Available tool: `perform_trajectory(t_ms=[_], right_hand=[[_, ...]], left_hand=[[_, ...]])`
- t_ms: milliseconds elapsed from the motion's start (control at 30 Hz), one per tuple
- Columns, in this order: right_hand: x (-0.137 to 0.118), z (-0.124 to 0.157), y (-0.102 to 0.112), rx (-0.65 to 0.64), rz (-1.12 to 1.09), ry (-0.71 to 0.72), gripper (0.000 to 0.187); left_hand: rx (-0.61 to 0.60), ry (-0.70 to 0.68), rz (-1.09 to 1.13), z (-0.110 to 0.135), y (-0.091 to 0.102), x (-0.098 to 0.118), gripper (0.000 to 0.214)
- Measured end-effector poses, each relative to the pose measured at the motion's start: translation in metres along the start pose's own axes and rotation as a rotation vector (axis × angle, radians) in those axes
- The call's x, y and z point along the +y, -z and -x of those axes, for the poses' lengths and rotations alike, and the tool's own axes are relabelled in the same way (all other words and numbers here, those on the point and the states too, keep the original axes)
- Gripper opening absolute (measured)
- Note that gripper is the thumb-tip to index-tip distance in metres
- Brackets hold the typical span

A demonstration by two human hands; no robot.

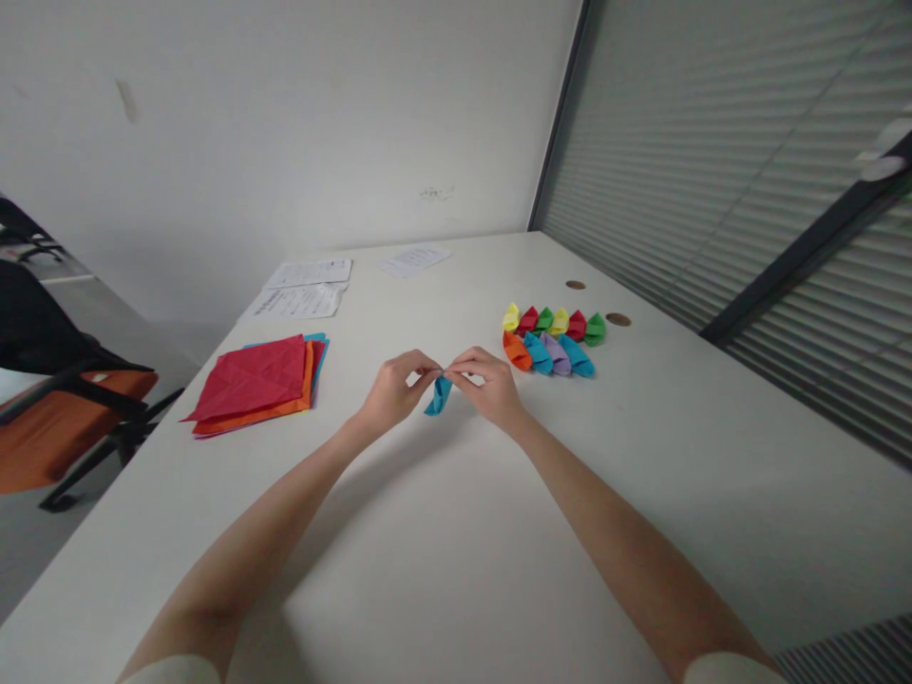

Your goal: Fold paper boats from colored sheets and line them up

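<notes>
My left hand point(395, 389) and my right hand point(488, 385) meet above the middle of the white table point(456, 532). Both pinch the top edge of a small folded blue paper piece point(438, 396), which hangs just above the tabletop between them. The fingers of both hands are closed on it. To the right, beyond my right hand, lie two rows of several folded paper pieces point(552, 337) in yellow, red, green, orange, blue and purple. To the left lies a flat stack of coloured paper sheets point(256, 382) with a red sheet on top.
Printed white papers point(303, 290) lie at the far left of the table, another sheet point(414, 257) further back. Two round cable holes point(617, 319) sit near the blinds at the right. An orange-seated chair point(64, 418) stands left of the table.
</notes>
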State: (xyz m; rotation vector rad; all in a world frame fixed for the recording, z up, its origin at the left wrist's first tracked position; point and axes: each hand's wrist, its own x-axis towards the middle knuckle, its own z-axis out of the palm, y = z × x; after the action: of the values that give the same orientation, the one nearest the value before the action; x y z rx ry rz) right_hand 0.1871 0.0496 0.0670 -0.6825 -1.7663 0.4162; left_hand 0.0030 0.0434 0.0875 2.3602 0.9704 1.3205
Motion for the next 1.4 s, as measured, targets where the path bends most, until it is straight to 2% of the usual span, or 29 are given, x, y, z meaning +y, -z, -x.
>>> perform_trajectory(t_ms=[100, 233, 300, 467, 533, 600, 700, 767, 833, 967, 1033, 1133, 1267, 1400], right_hand=[[0.003, 0.000, -0.002, 0.038, -0.133, -0.135, 0.015], [0.008, 0.002, -0.005, 0.064, -0.322, -0.334, 0.016], [0.011, 0.004, -0.008, 0.052, -0.371, -0.424, 0.017], [0.016, 0.008, -0.014, 0.000, -0.372, -0.597, 0.026], [0.017, 0.009, -0.015, -0.011, -0.345, -0.601, 0.032], [0.017, 0.009, -0.014, -0.034, -0.283, -0.532, 0.034], [0.016, 0.010, -0.010, -0.060, -0.155, -0.387, 0.018], [0.017, 0.010, -0.008, -0.039, -0.100, -0.344, 0.009], [0.020, 0.009, -0.006, 0.019, -0.088, -0.366, 0.008], [0.025, 0.007, -0.001, 0.166, -0.145, -0.526, 0.016], [0.027, 0.004, 0.003, 0.229, -0.184, -0.601, 0.021], [0.031, 0.002, 0.008, 0.292, -0.219, -0.674, 0.027], [0.038, 0.001, 0.012, 0.348, -0.268, -0.757, 0.030], [0.041, 0.000, 0.015, 0.347, -0.314, -0.814, 0.030]], left_hand=[[0.015, 0.079, 0.068, -0.002, 0.002, 0.002, 0.015], [-0.050, 0.365, 0.284, -0.003, 0.000, -0.001, 0.028], [-0.091, 0.472, 0.330, -0.002, -0.002, -0.005, 0.025], [-0.100, 0.519, 0.209, 0.001, -0.004, -0.013, 0.015], [-0.099, 0.505, 0.134, 0.002, -0.004, -0.014, 0.014], [-0.104, 0.460, 0.058, 0.003, -0.005, -0.015, 0.012], [-0.130, 0.364, 0.011, 0.002, -0.005, -0.015, 0.015], [-0.120, 0.364, 0.053, 0.001, -0.004, -0.016, 0.022], [-0.086, 0.432, 0.133, -0.001, -0.001, -0.020, 0.033], [-0.032, 0.540, 0.303, -0.002, 0.005, -0.031, 0.043], [-0.022, 0.492, 0.366, 0.000, 0.006, -0.037, 0.049], [-0.033, 0.305, 0.312, 0.003, 0.007, -0.044, 0.060], [-0.086, 0.082, 0.138, 0.005, 0.008, -0.049, 0.036], [-0.134, -0.011, 0.059, 0.004, 0.010, -0.052, 0.020]])
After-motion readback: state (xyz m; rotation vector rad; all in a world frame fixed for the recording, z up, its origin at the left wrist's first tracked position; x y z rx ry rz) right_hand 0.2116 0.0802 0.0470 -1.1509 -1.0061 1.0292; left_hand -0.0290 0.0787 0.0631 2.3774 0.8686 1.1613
